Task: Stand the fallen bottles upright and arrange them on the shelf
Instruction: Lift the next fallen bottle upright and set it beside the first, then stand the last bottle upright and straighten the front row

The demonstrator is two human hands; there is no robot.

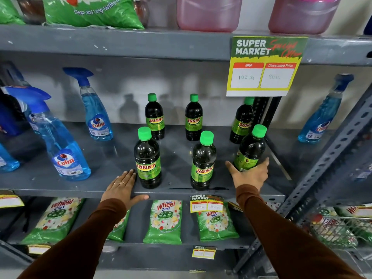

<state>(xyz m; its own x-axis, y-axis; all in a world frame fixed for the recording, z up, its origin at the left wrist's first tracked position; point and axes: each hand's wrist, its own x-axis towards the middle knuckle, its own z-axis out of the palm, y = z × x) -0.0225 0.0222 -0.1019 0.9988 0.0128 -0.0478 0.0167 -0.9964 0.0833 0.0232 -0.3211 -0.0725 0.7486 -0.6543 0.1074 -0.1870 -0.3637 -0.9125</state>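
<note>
Several dark Sunny bottles with green caps stand upright on the grey middle shelf (177,150), in two rows. In the front row are a left bottle (148,158), a middle bottle (203,161) and a right bottle (250,149) that leans slightly. My right hand (250,175) is wrapped around the base of the right bottle. My left hand (122,187) lies flat and open on the shelf's front edge, just left of the front left bottle. Three more bottles stand behind, at back left (154,116), back middle (193,117) and back right (242,121).
Blue Colin spray bottles (64,141) stand at the shelf's left, another (324,113) on the right unit. A yellow price sign (263,67) hangs from the upper shelf. Green Wheel detergent packs (165,220) lie on the shelf below. A slotted metal upright (330,164) runs at right.
</note>
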